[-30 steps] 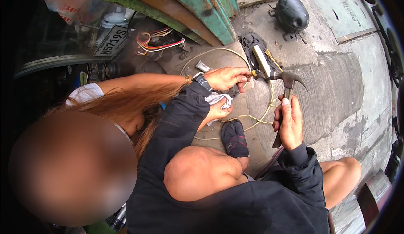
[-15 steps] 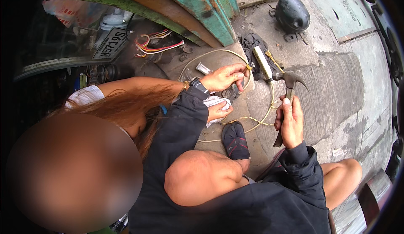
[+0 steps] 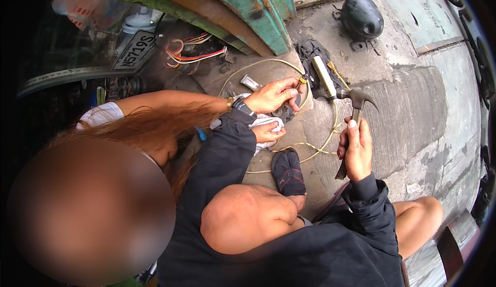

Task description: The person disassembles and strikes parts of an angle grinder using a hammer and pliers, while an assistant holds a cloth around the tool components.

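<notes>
In my right hand [image 3: 357, 150] is a claw hammer [image 3: 357, 103], held by its handle with the head up and the claw pointing right. The fingertips of my left hand [image 3: 271, 97] pinch a small yellow and dark piece [image 3: 303, 80], too small to name, next to a pale looped cord [image 3: 274, 60]. Beyond the hammer lies a long cream-white bar [image 3: 323, 78], with a cord from its near end. Below my left hand, another person's hand [image 3: 265, 133] is on a white cloth [image 3: 272, 122]. Dark parts behind my left hand are partly hidden.
A black rounded tank [image 3: 361, 16] stands far right on the concrete. Dark cloth [image 3: 310, 49] lies by the green metal post [image 3: 258, 13]. Coloured wires [image 3: 188, 57] and a plate [image 3: 135, 51] sit at the left. The other person's arm [image 3: 170, 103] reaches in beside mine.
My left hand and the small yellow piece have shifted slightly left and up. The other person's arm has risen a little in the picture. My right hand and the hammer stay almost still.
</notes>
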